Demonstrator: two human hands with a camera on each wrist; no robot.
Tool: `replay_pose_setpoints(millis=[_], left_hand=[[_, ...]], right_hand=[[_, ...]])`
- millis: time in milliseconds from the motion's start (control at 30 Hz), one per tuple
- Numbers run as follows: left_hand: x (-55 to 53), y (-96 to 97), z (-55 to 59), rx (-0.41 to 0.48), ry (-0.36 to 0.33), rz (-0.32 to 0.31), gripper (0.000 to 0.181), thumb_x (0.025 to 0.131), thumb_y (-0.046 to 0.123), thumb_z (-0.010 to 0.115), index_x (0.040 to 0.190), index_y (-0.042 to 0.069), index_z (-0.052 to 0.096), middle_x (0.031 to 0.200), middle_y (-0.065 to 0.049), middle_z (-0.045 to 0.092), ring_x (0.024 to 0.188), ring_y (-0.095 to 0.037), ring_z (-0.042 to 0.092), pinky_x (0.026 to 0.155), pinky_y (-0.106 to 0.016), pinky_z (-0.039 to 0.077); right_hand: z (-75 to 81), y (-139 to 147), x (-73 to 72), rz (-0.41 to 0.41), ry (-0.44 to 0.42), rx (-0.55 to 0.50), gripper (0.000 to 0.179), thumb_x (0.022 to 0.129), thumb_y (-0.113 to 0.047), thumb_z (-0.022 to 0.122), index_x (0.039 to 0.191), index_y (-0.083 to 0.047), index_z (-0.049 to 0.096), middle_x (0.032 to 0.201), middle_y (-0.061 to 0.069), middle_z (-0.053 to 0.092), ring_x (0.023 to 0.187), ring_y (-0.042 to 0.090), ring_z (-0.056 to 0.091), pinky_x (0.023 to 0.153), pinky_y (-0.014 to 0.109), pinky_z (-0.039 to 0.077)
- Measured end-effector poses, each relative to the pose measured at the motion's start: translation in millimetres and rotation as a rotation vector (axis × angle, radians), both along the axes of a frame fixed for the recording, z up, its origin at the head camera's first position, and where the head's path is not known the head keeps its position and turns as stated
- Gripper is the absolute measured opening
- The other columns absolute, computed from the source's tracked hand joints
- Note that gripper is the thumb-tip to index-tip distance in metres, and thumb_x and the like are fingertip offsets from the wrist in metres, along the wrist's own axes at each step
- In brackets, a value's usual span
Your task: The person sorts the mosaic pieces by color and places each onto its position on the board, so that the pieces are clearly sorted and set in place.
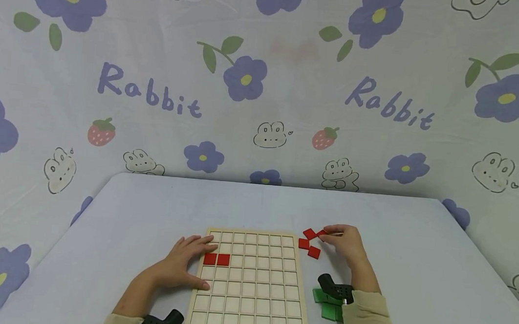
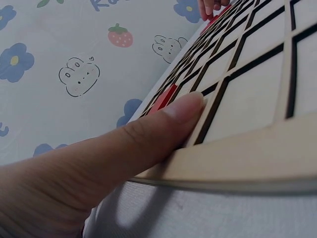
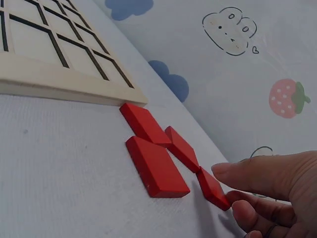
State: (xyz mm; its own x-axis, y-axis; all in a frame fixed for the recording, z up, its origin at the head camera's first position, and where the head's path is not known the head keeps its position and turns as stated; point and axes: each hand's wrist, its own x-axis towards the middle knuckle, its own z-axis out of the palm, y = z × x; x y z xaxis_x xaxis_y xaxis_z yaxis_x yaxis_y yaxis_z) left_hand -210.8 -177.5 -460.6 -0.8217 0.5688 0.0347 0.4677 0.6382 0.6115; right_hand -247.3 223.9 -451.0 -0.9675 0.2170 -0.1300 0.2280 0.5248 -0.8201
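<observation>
A wooden grid board (image 1: 303, 282) lies on the table, with two red square tiles (image 1: 216, 259) side by side in its third row at the left. My left hand (image 1: 181, 263) is spread over the board's left edge. Its thumb (image 2: 185, 106) presses on the frame, and the fingertips rest higher up the same side. Beyond the upper right corner, my right hand (image 1: 345, 242) pinches a red tile (image 3: 212, 188) between thumb and fingers, low over the table. Three more red tiles (image 3: 157, 168) lie flat between that hand and the board, close together.
Several green tiles (image 1: 331, 311) lie right of the board, partly hidden under the right forearm and its black wrist camera (image 1: 334, 288). Another black wrist camera (image 1: 163, 322) sits on the left forearm. A printed cloth (image 1: 272, 84) hangs behind the white table (image 1: 151, 205).
</observation>
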Motion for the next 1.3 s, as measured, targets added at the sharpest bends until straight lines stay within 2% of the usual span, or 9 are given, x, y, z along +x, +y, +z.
replay_pose_setpoints(millis=[67, 133, 500, 667, 933, 1100, 1200, 1300], left_hand=[[-0.2, -0.2, -0.1, -0.004, 0.004, -0.001, 0.088, 0.064, 0.049, 0.08, 0.137, 0.014, 0.047, 0.149, -0.011, 0.034, 0.138, -0.04, 0.021, 0.109, -0.066, 0.003], [-0.4, -0.3, 0.0, -0.005, 0.005, -0.001, 0.088, 0.064, 0.049, 0.08, 0.137, 0.014, 0.047, 0.149, -0.011, 0.035, 0.138, -0.04, 0.021, 0.109, -0.066, 0.003], [-1.3, -0.8, -0.5, 0.008, -0.003, -0.008, 0.087, 0.064, 0.048, 0.08, 0.137, 0.015, 0.046, 0.15, -0.011, 0.034, 0.139, -0.041, 0.02, 0.109, -0.066, 0.002], [-1.5, -1.2, -1.4, 0.004, 0.006, -0.004, 0.087, 0.064, 0.048, 0.08, 0.137, 0.015, 0.046, 0.15, -0.011, 0.034, 0.138, -0.041, 0.02, 0.109, -0.066, 0.003], [-1.7, -1.3, -2.2, 0.004, 0.012, -0.003, 0.087, 0.064, 0.049, 0.08, 0.137, 0.015, 0.047, 0.15, -0.011, 0.034, 0.138, -0.041, 0.021, 0.109, -0.066, 0.003], [-2.6, -1.1, -3.6, 0.002, 0.01, 0.0, 0.087, 0.064, 0.05, 0.08, 0.137, 0.015, 0.047, 0.15, -0.01, 0.034, 0.139, -0.04, 0.021, 0.11, -0.066, 0.002], [-2.7, -1.2, -3.9, 0.0, 0.004, 0.002, 0.087, 0.064, 0.05, 0.08, 0.137, 0.016, 0.047, 0.15, -0.009, 0.034, 0.139, -0.04, 0.02, 0.11, -0.066, 0.002], [-2.4, -1.2, -4.3, -0.004, 0.0, 0.006, 0.088, 0.063, 0.05, 0.08, 0.137, 0.016, 0.047, 0.15, -0.009, 0.034, 0.139, -0.04, 0.02, 0.11, -0.066, 0.002]], right_hand=[[-2.7, 0.6, -0.7, -0.007, -0.002, 0.009, 0.034, 0.086, -0.012, 0.064, 0.117, 0.002, 0.061, 0.118, 0.023, 0.06, 0.108, 0.034, 0.054, 0.09, 0.044, 0.049], [-4.4, 0.8, -1.2, -0.012, -0.002, 0.023, 0.034, 0.086, -0.011, 0.064, 0.117, 0.002, 0.061, 0.119, 0.024, 0.059, 0.111, 0.036, 0.052, 0.096, 0.049, 0.046], [-5.9, -1.9, -0.9, -0.03, 0.009, 0.096, 0.032, 0.084, -0.009, 0.065, 0.113, 0.003, 0.062, 0.115, 0.024, 0.06, 0.105, 0.034, 0.054, 0.09, 0.043, 0.051], [-6.3, -2.4, -1.4, -0.013, 0.042, 0.104, 0.029, 0.083, -0.007, 0.067, 0.11, 0.002, 0.062, 0.109, 0.022, 0.061, 0.097, 0.03, 0.055, 0.084, 0.039, 0.053], [-4.0, -3.5, 0.5, -0.002, 0.081, 0.121, 0.028, 0.082, -0.004, 0.067, 0.109, 0.002, 0.062, 0.106, 0.021, 0.062, 0.098, 0.032, 0.057, 0.085, 0.041, 0.052], [-4.1, -3.3, 0.9, -0.019, 0.076, 0.12, 0.024, 0.084, -0.007, 0.066, 0.106, 0.002, 0.064, 0.104, 0.02, 0.063, 0.09, 0.027, 0.058, 0.072, 0.03, 0.054], [-4.1, -3.1, 1.4, -0.025, 0.077, 0.114, 0.023, 0.084, -0.009, 0.066, 0.105, 0.002, 0.065, 0.101, 0.021, 0.064, 0.083, 0.024, 0.057, 0.062, 0.021, 0.05], [-3.6, -3.1, 1.5, -0.024, 0.079, 0.104, 0.023, 0.085, -0.009, 0.066, 0.104, 0.002, 0.065, 0.1, 0.02, 0.064, 0.079, 0.021, 0.056, 0.058, 0.017, 0.047]])
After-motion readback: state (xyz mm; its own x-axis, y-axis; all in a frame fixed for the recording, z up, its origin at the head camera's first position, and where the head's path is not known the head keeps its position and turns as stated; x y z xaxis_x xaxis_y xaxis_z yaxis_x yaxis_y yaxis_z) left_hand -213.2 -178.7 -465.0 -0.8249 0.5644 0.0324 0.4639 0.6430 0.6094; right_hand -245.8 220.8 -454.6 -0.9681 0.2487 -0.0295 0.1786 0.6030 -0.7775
